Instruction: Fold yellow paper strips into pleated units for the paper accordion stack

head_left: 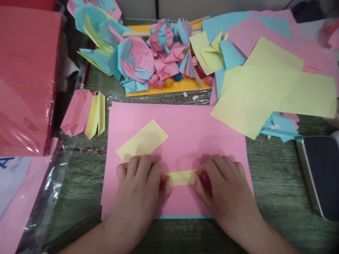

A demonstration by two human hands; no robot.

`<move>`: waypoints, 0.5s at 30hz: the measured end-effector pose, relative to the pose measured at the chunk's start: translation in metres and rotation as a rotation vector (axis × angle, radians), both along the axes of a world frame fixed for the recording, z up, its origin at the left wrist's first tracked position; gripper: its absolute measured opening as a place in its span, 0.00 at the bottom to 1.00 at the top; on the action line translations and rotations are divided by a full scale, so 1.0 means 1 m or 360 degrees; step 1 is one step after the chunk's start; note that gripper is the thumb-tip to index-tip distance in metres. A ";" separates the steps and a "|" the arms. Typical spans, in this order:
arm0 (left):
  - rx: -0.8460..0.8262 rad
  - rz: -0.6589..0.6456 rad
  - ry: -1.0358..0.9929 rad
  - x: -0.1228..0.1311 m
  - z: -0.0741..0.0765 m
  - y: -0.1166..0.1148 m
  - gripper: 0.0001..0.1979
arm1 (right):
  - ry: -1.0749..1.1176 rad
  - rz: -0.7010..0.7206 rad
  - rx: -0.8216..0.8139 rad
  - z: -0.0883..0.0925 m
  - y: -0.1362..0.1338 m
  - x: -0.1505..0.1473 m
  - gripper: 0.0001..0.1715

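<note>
A narrow strip of folded yellow paper (182, 178) lies level between my two hands, over a stack of pink sheets (180, 141). My left hand (144, 183) pinches its left end between thumb and forefinger. At the right end, the thumb and forefinger of my right hand (221, 183) are closed on the same paper. Both ends of the strip are covered by fingertips. A flat yellow paper rectangle (143, 139) rests slantwise on the pink stack, just beyond my left hand, which overlaps its lower edge.
Folded paper flowers (164, 53) crowd the back. Loose yellow sheets (265, 81) spread at the back right, above a phone (321, 176). Folded pink and yellow pieces (83, 113) lie left of the stack, near a wrapped red pack (26, 81).
</note>
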State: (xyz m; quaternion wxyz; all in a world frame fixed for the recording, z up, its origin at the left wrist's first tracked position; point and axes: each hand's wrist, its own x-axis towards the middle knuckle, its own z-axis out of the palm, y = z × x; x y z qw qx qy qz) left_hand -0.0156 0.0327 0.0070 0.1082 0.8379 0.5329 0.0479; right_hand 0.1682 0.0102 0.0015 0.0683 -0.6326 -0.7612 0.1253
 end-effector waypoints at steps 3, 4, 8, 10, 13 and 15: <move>-0.0012 0.0003 0.0007 -0.002 0.000 0.000 0.04 | 0.0002 -0.0004 -0.0024 0.001 -0.001 0.000 0.04; -0.0012 -0.0002 -0.0012 -0.002 0.000 -0.001 0.03 | 0.0005 -0.0006 -0.0033 0.001 -0.001 0.001 0.04; -0.0057 -0.0130 -0.0152 -0.007 -0.002 -0.004 0.09 | -0.0013 0.0004 -0.0044 0.002 -0.001 0.001 0.04; -0.0056 -0.0233 -0.0187 -0.008 -0.003 -0.006 0.16 | -0.0027 0.0018 -0.0022 0.001 -0.001 0.000 0.04; -0.0031 -0.0308 -0.0186 -0.008 -0.006 -0.009 0.23 | -0.0060 0.0033 0.0002 0.000 -0.002 0.000 0.04; -0.0051 -0.0305 -0.0161 -0.007 -0.007 -0.010 0.26 | -0.0077 0.0040 0.0012 0.000 -0.002 0.001 0.04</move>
